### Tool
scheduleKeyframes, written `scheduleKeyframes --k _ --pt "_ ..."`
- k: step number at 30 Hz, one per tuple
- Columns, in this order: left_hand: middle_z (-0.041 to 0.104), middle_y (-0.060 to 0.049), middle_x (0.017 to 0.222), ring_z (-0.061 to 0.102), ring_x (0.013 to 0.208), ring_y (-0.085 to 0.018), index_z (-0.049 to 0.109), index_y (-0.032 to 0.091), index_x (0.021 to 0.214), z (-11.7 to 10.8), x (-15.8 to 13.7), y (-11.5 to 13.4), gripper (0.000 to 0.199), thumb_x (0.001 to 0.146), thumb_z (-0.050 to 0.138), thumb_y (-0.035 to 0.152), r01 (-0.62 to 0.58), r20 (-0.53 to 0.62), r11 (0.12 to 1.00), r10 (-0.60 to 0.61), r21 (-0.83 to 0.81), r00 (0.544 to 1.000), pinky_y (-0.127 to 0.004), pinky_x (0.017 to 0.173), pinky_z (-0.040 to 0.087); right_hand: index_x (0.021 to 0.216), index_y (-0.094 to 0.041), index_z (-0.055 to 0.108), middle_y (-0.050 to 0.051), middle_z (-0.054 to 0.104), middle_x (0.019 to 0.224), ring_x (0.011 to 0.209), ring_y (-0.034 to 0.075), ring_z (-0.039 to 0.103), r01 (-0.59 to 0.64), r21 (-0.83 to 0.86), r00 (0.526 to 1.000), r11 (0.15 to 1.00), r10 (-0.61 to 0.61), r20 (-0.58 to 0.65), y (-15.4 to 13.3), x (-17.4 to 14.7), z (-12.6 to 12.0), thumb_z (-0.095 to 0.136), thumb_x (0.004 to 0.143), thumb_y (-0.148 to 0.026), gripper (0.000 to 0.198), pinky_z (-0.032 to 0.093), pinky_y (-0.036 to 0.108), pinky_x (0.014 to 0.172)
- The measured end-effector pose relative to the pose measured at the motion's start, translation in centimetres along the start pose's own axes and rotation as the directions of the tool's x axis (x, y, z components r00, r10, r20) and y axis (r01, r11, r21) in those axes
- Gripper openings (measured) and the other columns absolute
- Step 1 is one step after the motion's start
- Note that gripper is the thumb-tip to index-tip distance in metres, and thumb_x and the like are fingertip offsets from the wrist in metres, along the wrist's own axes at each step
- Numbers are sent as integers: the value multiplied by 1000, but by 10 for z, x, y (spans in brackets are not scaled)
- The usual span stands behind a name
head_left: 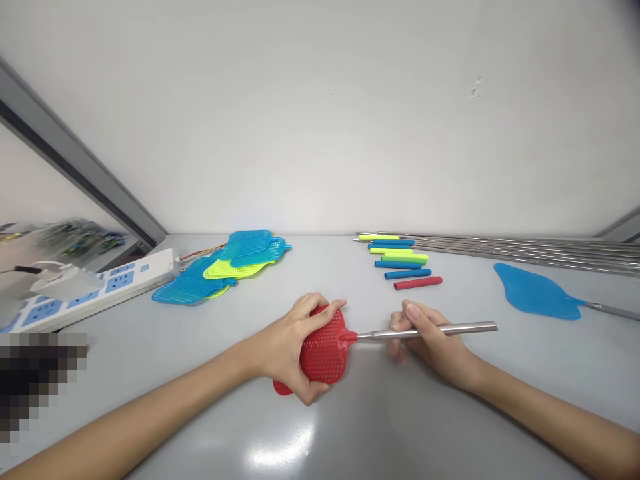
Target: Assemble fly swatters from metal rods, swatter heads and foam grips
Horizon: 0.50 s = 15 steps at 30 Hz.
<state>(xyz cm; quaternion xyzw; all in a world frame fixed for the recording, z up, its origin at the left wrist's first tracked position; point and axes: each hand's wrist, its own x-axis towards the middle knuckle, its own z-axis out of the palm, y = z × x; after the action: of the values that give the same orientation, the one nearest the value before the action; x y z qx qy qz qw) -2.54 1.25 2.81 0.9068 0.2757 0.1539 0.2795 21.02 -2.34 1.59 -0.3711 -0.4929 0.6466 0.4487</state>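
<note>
A red perforated fly swatter head (327, 350) lies in front of me, its neck pointing right. My left hand (300, 347) spans it from above, thumb on the near edge and fingers on the far edge. A silver telescopic rod (470, 328) meets the neck of the red head. Around that rod my right hand (433, 337) is closed, thumb on top; its lower fingers are blurred. Beyond it lie loose handle sleeves, among them a red sleeve (419, 283), a blue sleeve (407, 274) and a yellow sleeve (385, 237).
Blue and yellow swatter heads (250, 248) are piled at the back left, beside a white power strip (120, 283) with a plug in it. Long thin metal rods (525, 247) lie along the wall at right. A blue swatter (537, 291) with a metal rod rests in front of them.
</note>
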Motion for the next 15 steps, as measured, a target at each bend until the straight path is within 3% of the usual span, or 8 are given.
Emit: scheduleKeyframes --k 7,15 --pt "36 -7 103 38 96 -25 22 22 128 -1 1 -2 101 38 67 31 -5 20 1000 5 -3 1000 -41 87 34 65 -18 47 4 58 62 58 16 54 -33 -87 998 996 37 49 -3 -2 -2 38 81 -41 30 41 31 58" --pt "37 -6 105 37 99 -24 27 20 127 -5 3 -3 94 43 65 37 -25 40 1000 25 2 999 -38 92 30 65 -18 51 4 57 62 56 17 53 -33 -27 998 999 34 56 -3 -1 -3 40 80 -40 29 41 32 57"
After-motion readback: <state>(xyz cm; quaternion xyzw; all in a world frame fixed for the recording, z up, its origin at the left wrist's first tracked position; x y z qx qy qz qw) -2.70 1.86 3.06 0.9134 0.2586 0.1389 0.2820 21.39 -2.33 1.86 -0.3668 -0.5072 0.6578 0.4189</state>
